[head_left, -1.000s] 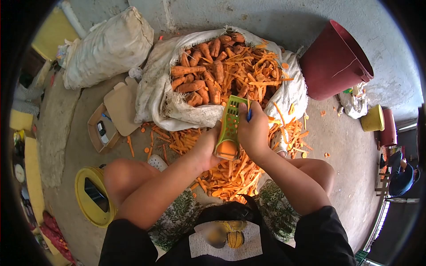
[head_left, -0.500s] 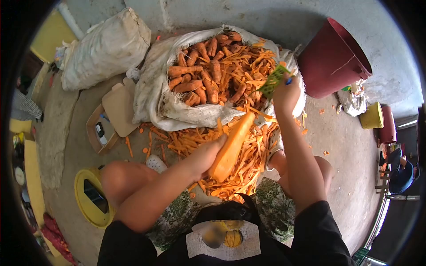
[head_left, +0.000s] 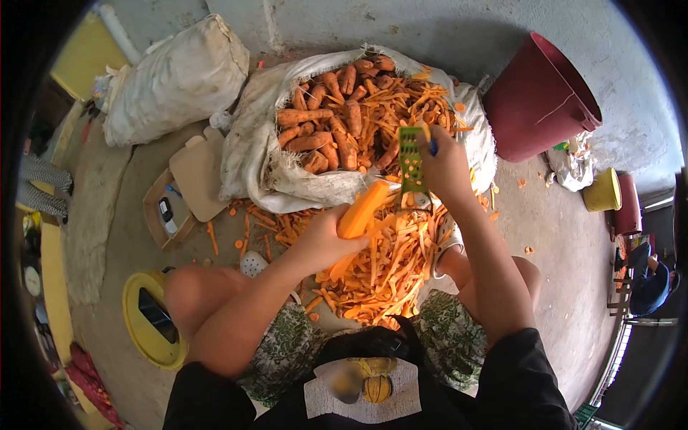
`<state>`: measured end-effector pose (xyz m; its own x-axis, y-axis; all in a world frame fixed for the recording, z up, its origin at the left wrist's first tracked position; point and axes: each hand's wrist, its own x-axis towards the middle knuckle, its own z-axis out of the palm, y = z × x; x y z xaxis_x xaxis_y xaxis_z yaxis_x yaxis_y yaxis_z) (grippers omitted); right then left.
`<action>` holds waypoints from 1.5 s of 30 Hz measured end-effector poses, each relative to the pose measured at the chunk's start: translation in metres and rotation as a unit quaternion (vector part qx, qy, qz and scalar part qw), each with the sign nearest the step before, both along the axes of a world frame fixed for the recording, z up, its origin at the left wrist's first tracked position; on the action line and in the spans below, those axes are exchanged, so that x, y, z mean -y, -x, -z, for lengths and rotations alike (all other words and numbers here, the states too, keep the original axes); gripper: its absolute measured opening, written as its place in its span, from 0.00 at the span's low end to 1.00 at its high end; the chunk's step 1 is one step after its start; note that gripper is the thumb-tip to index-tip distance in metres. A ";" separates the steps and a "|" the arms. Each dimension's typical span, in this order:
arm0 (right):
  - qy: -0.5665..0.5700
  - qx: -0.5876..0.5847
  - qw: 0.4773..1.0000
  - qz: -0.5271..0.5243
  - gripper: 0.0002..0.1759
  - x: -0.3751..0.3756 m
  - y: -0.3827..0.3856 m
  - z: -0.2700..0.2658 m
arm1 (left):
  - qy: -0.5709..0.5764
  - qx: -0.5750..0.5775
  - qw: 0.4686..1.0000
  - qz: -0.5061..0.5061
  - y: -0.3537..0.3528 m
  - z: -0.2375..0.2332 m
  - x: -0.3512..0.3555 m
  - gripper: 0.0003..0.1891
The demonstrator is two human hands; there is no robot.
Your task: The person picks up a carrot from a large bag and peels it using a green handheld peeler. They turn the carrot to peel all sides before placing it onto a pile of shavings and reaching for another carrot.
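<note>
My left hand (head_left: pixel 326 240) is wrapped round a large peeled carrot (head_left: pixel 364 209), its tip pointing up and right. My right hand (head_left: pixel 446 163) grips a flat green grater-like tool (head_left: pixel 411 161) with rows of holes, upright just right of the carrot's tip and apart from it. Something blue shows at my right fingers. Below both hands lies a heap of orange peelings (head_left: pixel 383 279). Beyond them, an open white sack (head_left: pixel 247 161) holds unpeeled carrots (head_left: pixel 347 132) and more peelings.
A full white sack (head_left: pixel 179 79) lies at the back left, near an open cardboard box (head_left: pixel 193 179). A phone (head_left: pixel 156 314) rests on a yellow lid (head_left: pixel 136 337). At right stand a tilted red bin (head_left: pixel 534 100) and a yellow bucket (head_left: pixel 602 192). People show at both edges.
The green tool has moved down and left, closer to the carrot, and now stands upright. My left hand has shifted slightly, with the carrot still in it.
</note>
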<state>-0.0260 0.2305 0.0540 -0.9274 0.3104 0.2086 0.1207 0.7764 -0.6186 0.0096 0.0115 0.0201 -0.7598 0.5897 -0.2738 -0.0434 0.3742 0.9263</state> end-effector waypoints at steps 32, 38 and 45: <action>0.028 0.237 0.957 -0.168 0.16 0.026 -0.018 0.032 | -0.288 0.206 0.913 -0.203 0.035 0.011 -0.002 0.11; 0.105 0.298 0.925 -0.212 0.18 0.032 -0.019 0.067 | -0.454 0.345 0.797 -0.198 0.034 0.006 -0.002 0.14; 0.287 0.335 0.861 -0.252 0.17 0.043 -0.029 0.085 | -0.382 0.271 0.867 -0.170 0.029 0.009 -0.006 0.15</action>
<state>0.0033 0.1871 -0.0313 -0.8269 -0.2939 -0.4795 0.3367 0.4243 -0.8406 -0.0193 0.0173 0.0113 -0.8075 0.5226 -0.2737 -0.5369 -0.4590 0.7079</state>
